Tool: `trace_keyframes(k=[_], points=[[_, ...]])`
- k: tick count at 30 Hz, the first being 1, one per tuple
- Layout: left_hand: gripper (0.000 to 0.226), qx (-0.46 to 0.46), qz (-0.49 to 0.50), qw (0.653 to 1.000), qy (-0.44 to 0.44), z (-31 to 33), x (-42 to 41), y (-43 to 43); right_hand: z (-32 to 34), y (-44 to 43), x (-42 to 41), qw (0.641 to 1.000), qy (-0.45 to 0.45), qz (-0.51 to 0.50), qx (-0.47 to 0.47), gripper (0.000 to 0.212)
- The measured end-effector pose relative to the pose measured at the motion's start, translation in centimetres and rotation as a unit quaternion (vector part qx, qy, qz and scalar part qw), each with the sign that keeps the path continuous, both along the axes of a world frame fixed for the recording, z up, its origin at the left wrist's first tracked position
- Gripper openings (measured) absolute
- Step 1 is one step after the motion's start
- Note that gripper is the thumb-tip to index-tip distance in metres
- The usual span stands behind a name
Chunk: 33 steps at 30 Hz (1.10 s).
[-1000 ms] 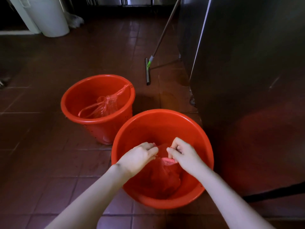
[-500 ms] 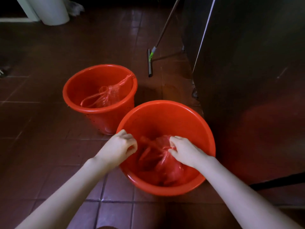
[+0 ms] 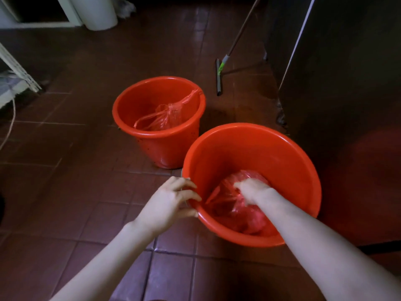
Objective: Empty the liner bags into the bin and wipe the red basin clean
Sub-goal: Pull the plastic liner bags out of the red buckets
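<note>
Basin (image 3: 282, 153): wide, round, red plastic; upright on floor tiles.
Near bag (image 3: 249, 216): crumpled red plastic, low inside the basin.
Bucket (image 3: 169, 148): narrower, red, upright, just beyond the basin.
Far bag (image 3: 167, 118): translucent red, knotted, inside the bucket; one strand reaches its rim.

Commercial kitchen: tiled floor (image 3: 86, 192), steel cabinet (image 3: 347, 83)
</note>
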<state>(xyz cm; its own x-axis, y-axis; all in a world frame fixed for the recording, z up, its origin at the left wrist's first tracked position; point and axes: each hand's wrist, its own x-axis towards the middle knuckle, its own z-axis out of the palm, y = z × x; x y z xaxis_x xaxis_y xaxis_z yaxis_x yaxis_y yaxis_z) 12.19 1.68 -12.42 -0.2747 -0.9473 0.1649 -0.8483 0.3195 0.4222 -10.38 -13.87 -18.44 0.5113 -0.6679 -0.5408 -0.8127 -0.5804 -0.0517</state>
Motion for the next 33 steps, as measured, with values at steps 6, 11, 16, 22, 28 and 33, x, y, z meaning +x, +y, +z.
trace_keyframes(k=[6,11,16,22,28,33], points=[[0.064,0.019,0.087,0.993,0.074,-0.4,2.3,-5.0,1.7,-1.7,-1.6,0.998,-0.017,-0.045,-0.04,0.037],[0.064,0.004,0.277,0.956,-0.096,-1.1,8.2,-11.6,0.7,-1.1,-2.7,0.996,-0.026,-0.056,-0.072,0.043],[0.044,0.089,0.268,0.927,-0.249,-1.4,10.5,-15.2,0.2,-0.9,-2.8,0.994,-0.033,-0.069,-0.083,0.051],[0.038,0.086,0.177,0.928,-0.318,0.0,10.5,-13.7,0.7,-1.4,-2.5,0.992,-0.044,-0.085,-0.087,0.049],[0.046,0.173,0.112,0.942,-0.266,2.3,8.4,-8.1,0.7,-1.8,-2.0,0.992,-0.045,-0.083,-0.081,0.05],[0.026,0.242,0.086,0.959,-0.117,3.7,9.6,-8.4,1.1,-1.8,-1.8,0.993,-0.044,-0.093,-0.064,0.05]])
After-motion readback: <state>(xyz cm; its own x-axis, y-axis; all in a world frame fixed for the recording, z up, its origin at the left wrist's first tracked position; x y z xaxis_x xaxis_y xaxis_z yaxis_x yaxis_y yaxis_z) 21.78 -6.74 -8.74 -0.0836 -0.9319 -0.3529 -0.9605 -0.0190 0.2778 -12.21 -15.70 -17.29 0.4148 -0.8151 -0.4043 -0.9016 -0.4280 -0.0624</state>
